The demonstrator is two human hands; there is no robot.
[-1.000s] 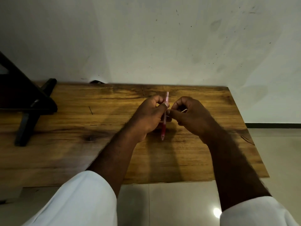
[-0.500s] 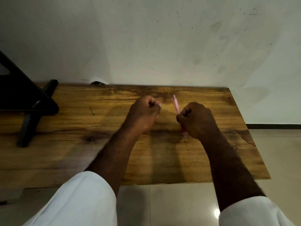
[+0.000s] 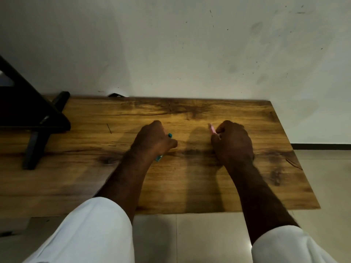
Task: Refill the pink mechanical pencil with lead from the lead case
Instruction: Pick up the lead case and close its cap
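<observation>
My right hand (image 3: pixel 233 143) is closed around the pink mechanical pencil (image 3: pixel 212 129); only its upper end sticks out past my fingers, tilted toward the wall. My left hand (image 3: pixel 154 141) is closed on a teal lead case (image 3: pixel 170 135), whose two ends peek out above my thumb and below my palm. Both hands rest low over the wooden table (image 3: pixel 190 183), a hand's width apart. Most of each object is hidden inside my fists.
A black stand (image 3: pixel 34 118) with angled legs occupies the table's left end. A thin dark sliver (image 3: pixel 109 128) lies on the wood left of my hands. A white wall runs behind the table; tiled floor (image 3: pixel 190 234) lies below its front and right edges.
The pencil went from my left hand to my right hand. My hands drew apart and lowered toward the table, and the teal lead case now shows in my left fist.
</observation>
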